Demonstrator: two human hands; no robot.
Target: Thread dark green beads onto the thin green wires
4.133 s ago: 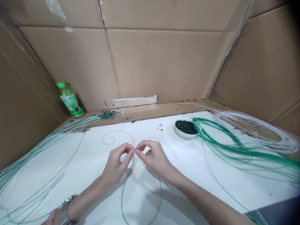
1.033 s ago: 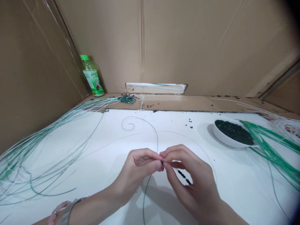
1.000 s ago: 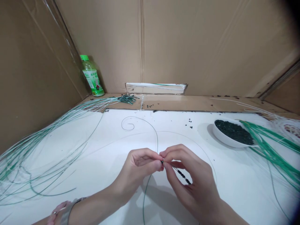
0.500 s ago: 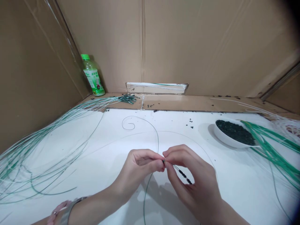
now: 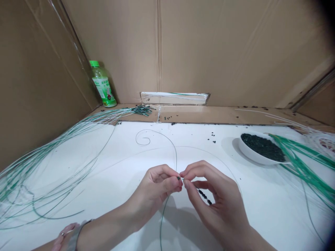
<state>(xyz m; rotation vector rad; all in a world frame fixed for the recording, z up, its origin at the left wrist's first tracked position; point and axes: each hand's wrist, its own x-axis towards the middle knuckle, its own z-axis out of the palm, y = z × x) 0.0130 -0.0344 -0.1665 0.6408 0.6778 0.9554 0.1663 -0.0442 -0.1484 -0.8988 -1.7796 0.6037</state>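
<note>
Thumb and fingers of my left hand (image 5: 159,186) pinch a small dark green bead (image 5: 178,178). Close on its right, my right hand (image 5: 218,195) grips a thin wire at the fingertips, and a short string of black beads (image 5: 204,196) shows between its thumb and fingers. A long green wire (image 5: 162,212) runs past my left fingertips, down to the near edge and up to a curled end on the white surface. To the right, a white bowl (image 5: 244,152) holds many dark beads.
Bundled green and white wires with beaded ends (image 5: 142,110) stretch along the left. More green wires (image 5: 309,170) lie beside the bowl. A green-capped bottle (image 5: 104,91) stands by the cardboard wall (image 5: 188,52). Loose beads (image 5: 214,142) are scattered on the white surface.
My left fingertips have shifted slightly left, and a small gap now shows between them and my right fingertips. The bead has moved left with my left hand.
</note>
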